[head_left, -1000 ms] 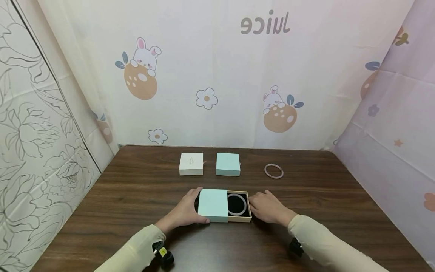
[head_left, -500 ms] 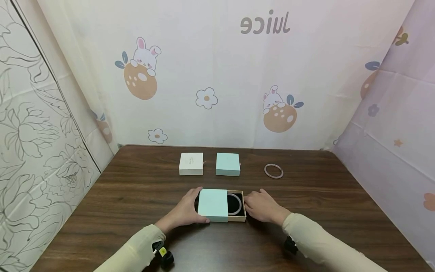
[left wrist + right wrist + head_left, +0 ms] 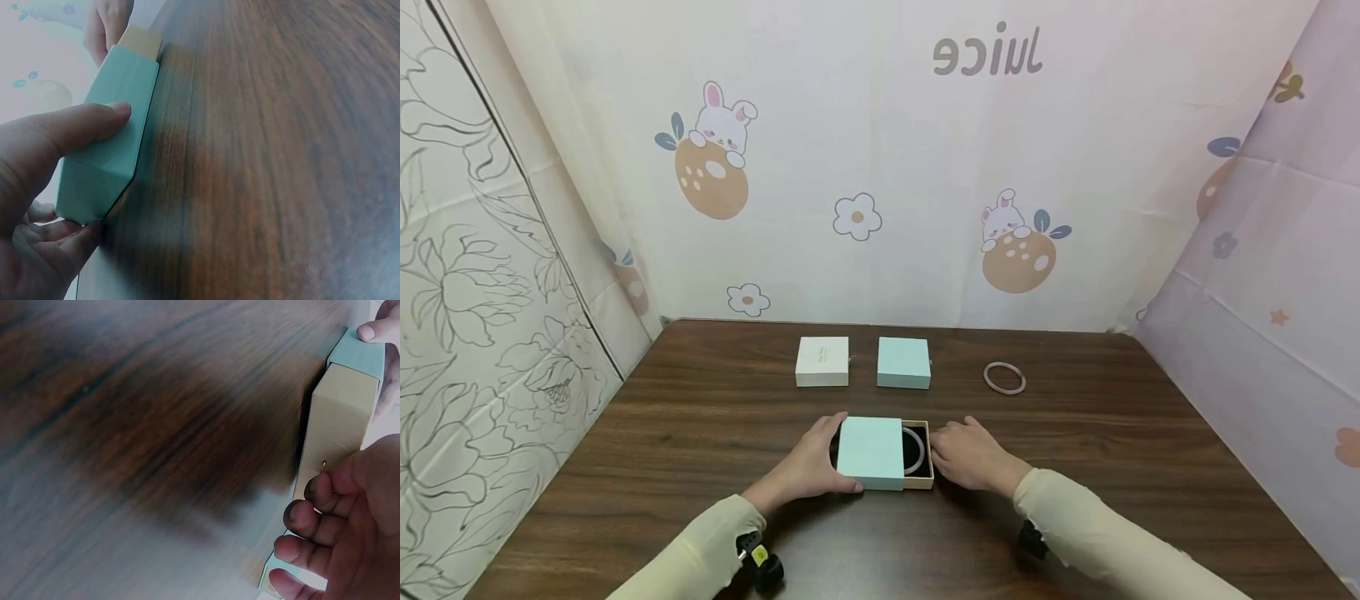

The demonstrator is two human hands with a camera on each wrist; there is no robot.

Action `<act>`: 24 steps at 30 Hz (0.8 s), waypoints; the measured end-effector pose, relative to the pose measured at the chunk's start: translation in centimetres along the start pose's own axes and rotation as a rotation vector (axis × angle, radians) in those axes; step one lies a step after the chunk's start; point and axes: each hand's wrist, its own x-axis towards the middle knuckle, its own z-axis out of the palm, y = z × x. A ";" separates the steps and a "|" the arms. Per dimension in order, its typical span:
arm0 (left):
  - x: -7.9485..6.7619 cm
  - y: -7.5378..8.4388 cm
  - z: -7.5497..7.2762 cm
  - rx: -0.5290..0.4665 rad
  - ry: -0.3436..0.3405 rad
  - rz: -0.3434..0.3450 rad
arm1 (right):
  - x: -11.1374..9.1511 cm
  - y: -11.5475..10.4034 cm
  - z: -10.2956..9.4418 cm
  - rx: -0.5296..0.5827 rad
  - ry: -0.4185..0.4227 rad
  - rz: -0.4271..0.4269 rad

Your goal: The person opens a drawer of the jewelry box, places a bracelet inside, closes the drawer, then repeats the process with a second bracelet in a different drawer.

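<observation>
A mint-green drawer-style gift box [image 3: 870,450] lies in front, its sleeve held in my left hand [image 3: 808,461]. The left thumb [image 3: 94,125] presses the near side while the other fingers reach round the end and far side. From the sleeve's right end sticks a cream drawer [image 3: 340,400] with black lining, and part of a pale bracelet [image 3: 919,451] shows inside. My right hand [image 3: 973,455] is at the drawer's outer end, fingers curled. In the right wrist view its thumb and index finger pinch close to a small hole, at a short pull cord [image 3: 324,467].
Behind stand a white box [image 3: 822,362] and another mint-green box [image 3: 903,363]. A second pale bracelet [image 3: 1004,378] lies on the brown wooden table [image 3: 1075,400] to their right. Patterned cloth [image 3: 865,275] hangs at the table's back and sides.
My right hand has moved left, and the drawer has slid further into the sleeve, covering more of the bracelet. My left hand and the sleeve have stayed in place.
</observation>
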 end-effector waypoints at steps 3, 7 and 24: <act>0.0 0.1 0.0 -0.002 -0.003 -0.004 | 0.2 -0.2 0.0 0.002 -0.004 0.000; 0.0 0.1 -0.1 -0.005 0.000 0.001 | 0.4 -0.4 0.0 0.011 -0.008 0.003; 0.1 0.3 -0.1 -0.014 0.004 0.001 | 1.0 -0.7 0.5 0.010 -0.014 -0.011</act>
